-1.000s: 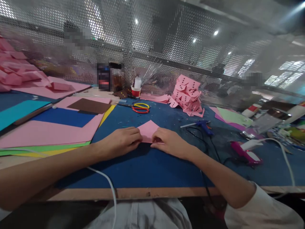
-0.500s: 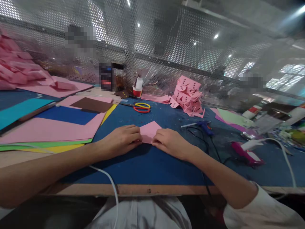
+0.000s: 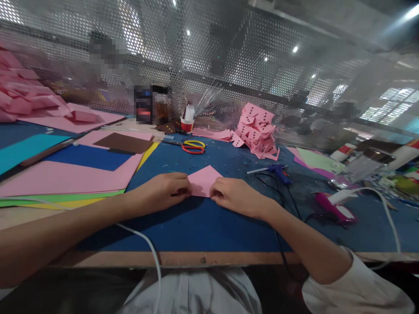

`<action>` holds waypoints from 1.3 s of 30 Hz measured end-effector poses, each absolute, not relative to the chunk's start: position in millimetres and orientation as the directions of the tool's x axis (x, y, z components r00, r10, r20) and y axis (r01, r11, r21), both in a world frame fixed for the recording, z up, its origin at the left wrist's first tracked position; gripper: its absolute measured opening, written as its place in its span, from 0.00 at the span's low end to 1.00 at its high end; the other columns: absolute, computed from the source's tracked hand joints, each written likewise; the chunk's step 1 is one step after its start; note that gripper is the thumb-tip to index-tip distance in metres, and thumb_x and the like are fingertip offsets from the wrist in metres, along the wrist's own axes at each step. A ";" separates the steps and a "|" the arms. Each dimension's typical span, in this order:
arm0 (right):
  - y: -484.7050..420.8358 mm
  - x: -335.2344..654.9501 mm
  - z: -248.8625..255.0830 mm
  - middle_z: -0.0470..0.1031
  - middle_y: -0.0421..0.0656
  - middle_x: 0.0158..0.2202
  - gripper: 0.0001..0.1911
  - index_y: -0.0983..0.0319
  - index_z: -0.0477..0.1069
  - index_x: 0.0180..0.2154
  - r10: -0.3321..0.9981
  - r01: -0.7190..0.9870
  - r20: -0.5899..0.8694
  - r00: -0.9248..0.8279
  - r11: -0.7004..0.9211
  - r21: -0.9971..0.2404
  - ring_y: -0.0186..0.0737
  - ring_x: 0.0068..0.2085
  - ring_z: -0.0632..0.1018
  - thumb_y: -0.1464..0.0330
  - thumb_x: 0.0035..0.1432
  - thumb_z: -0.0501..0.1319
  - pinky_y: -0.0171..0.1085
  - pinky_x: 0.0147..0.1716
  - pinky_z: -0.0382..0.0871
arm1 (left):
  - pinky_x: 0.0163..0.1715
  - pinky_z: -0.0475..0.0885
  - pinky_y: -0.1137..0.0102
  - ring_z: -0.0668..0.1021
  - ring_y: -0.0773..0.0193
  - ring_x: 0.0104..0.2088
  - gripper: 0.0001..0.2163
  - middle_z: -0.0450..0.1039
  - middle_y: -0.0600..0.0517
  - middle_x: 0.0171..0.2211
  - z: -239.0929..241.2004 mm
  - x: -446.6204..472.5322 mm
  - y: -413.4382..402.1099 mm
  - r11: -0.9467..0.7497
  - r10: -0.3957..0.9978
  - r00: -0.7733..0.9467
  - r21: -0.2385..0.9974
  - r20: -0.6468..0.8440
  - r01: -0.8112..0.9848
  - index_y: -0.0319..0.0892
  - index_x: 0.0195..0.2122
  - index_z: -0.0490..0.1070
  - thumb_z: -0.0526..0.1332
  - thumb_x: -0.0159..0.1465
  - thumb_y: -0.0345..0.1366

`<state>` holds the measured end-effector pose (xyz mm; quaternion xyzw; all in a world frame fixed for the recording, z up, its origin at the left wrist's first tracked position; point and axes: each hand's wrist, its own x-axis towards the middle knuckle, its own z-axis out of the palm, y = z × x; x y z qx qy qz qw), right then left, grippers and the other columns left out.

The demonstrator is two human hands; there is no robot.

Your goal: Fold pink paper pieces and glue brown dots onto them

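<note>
A small folded pink paper (image 3: pixel 203 180) lies on the blue table top (image 3: pixel 209 226), its point facing away from me. My left hand (image 3: pixel 162 193) presses on its left edge with curled fingers. On the paper's right edge rests my right hand (image 3: pixel 236 196), its fingers pinched down on the fold. Both hands hold the same sheet flat against the table.
Large coloured sheets (image 3: pixel 68 174) lie at the left. Scissors with yellow and red handles (image 3: pixel 193 147) and a small red cup (image 3: pixel 187 124) sit behind the paper. A heap of folded pink pieces (image 3: pixel 258 128) stands at the back. Glue guns (image 3: pixel 278 171) and cables lie at the right.
Both hands stay on the pink paper with small finger shifts along its near edge. The view has moved slightly.
</note>
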<state>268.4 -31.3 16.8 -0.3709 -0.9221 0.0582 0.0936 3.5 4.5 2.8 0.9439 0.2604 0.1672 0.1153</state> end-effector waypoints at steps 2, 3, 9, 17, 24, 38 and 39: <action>-31.2 269.3 17.5 0.77 0.42 0.40 0.06 0.62 0.73 0.41 0.710 0.683 0.126 -0.693 0.702 -0.202 0.37 0.41 0.75 0.72 0.64 0.58 0.34 0.40 0.64 | 0.36 0.65 0.73 0.75 0.65 0.36 0.06 0.73 0.51 0.35 1.3 4.0 6.4 -0.823 0.551 0.795 0.325 0.253 0.467 0.41 0.36 0.74 0.58 0.65 0.30; -30.8 269.8 17.9 0.77 0.42 0.40 0.06 0.62 0.73 0.41 0.720 0.690 0.121 -0.683 0.691 -0.216 0.37 0.40 0.75 0.71 0.64 0.58 0.34 0.40 0.64 | 0.36 0.65 0.74 0.75 0.65 0.35 0.06 0.74 0.51 0.35 0.2 4.2 7.9 -0.816 0.560 0.788 0.336 0.256 0.470 0.41 0.36 0.74 0.58 0.65 0.30; -26.5 272.2 19.1 0.78 0.43 0.40 0.06 0.62 0.74 0.40 0.779 0.738 0.074 -0.622 0.616 -0.276 0.37 0.39 0.76 0.69 0.64 0.58 0.34 0.38 0.63 | 0.33 0.65 0.74 0.76 0.66 0.32 0.06 0.77 0.52 0.33 -3.7 3.8 16.9 -0.766 0.614 0.749 0.418 0.248 0.489 0.41 0.37 0.76 0.59 0.64 0.33; -21.9 273.9 20.9 0.79 0.42 0.39 0.07 0.61 0.75 0.39 0.823 0.773 0.017 -0.568 0.540 -0.333 0.36 0.37 0.76 0.65 0.63 0.61 0.33 0.34 0.61 | 0.31 0.66 0.74 0.77 0.64 0.31 0.09 0.78 0.54 0.30 -0.8 2.9 20.1 -0.619 0.741 0.658 0.514 0.131 0.594 0.43 0.36 0.77 0.62 0.63 0.42; -20.3 277.0 22.4 0.79 0.42 0.36 0.06 0.61 0.75 0.38 0.818 0.765 -0.004 -0.575 0.536 -0.357 0.36 0.35 0.76 0.67 0.61 0.61 0.32 0.33 0.61 | 0.30 0.65 0.72 0.76 0.63 0.30 0.10 0.79 0.54 0.30 6.6 -2.5 24.2 -0.594 0.741 0.669 0.516 0.054 0.617 0.44 0.35 0.78 0.63 0.61 0.44; -21.4 280.4 29.6 0.80 0.43 0.37 0.07 0.62 0.76 0.38 0.811 0.750 -0.049 -0.583 0.515 -0.415 0.37 0.36 0.77 0.69 0.60 0.61 0.32 0.34 0.63 | 0.30 0.67 0.73 0.78 0.63 0.31 0.07 0.78 0.53 0.29 19.8 -15.0 31.6 -0.630 0.681 0.731 0.475 -0.043 0.615 0.43 0.34 0.77 0.62 0.60 0.39; -21.6 280.6 30.2 0.80 0.43 0.37 0.07 0.62 0.76 0.38 0.810 0.751 -0.052 -0.584 0.515 -0.414 0.37 0.36 0.77 0.69 0.59 0.61 0.32 0.34 0.63 | 0.30 0.67 0.73 0.78 0.63 0.31 0.07 0.78 0.53 0.29 19.7 -14.8 31.4 -0.632 0.682 0.730 0.469 -0.041 0.617 0.43 0.34 0.77 0.62 0.60 0.39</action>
